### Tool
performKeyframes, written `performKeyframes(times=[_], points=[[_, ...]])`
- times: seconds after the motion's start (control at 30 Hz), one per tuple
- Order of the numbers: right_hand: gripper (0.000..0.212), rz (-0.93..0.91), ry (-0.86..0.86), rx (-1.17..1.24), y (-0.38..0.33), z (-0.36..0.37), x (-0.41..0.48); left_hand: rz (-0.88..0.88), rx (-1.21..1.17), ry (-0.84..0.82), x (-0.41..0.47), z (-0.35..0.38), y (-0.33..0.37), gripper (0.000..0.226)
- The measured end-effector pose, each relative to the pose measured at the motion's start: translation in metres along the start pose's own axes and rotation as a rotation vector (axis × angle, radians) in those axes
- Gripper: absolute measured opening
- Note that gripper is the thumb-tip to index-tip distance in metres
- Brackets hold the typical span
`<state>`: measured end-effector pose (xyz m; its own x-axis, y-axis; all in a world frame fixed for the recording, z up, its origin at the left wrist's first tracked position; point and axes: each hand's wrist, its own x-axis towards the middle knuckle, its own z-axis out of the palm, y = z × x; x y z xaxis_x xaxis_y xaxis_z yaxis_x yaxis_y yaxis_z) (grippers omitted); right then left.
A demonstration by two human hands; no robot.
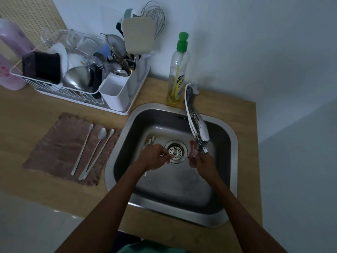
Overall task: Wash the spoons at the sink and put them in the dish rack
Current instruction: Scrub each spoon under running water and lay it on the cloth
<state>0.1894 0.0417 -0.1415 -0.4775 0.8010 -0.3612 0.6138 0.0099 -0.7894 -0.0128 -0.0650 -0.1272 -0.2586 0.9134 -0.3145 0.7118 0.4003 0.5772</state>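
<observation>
Over the steel sink, my left hand grips a thin spoon that reaches right across the drain. My right hand holds a pinkish sponge against the spoon's far end, just under the tap spout. More cutlery lies in the basin behind my left hand. Three long spoons lie side by side on a brown cloth left of the sink. The white dish rack stands at the back left.
The rack is crowded with bowls, glasses, a strainer and white cutlery cups. A green-capped soap bottle stands by the tap base. A pink bottle is at the far left. The wall closes off the back.
</observation>
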Motion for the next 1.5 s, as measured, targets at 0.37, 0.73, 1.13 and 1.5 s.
performKeyframes(times=[0.37, 0.73, 1.13, 1.5], points=[[0.031, -0.025, 0.044, -0.249, -0.026, 0.001, -0.01, -0.001, -0.023, 0.026, -0.002, 0.003, 0.001, 0.036], [0.03, -0.026, -0.023, -0.193, -0.018, -0.002, 0.001, 0.013, -0.036, 0.06, -0.006, 0.003, -0.002, 0.036], [0.028, 0.006, -0.256, 0.006, -0.023, -0.009, -0.005, 0.015, -0.034, -0.014, -0.001, -0.002, -0.012, 0.033], [0.021, -0.024, -0.304, 0.089, -0.023, -0.004, -0.011, -0.024, -0.046, -0.018, -0.004, 0.008, -0.016, 0.034]])
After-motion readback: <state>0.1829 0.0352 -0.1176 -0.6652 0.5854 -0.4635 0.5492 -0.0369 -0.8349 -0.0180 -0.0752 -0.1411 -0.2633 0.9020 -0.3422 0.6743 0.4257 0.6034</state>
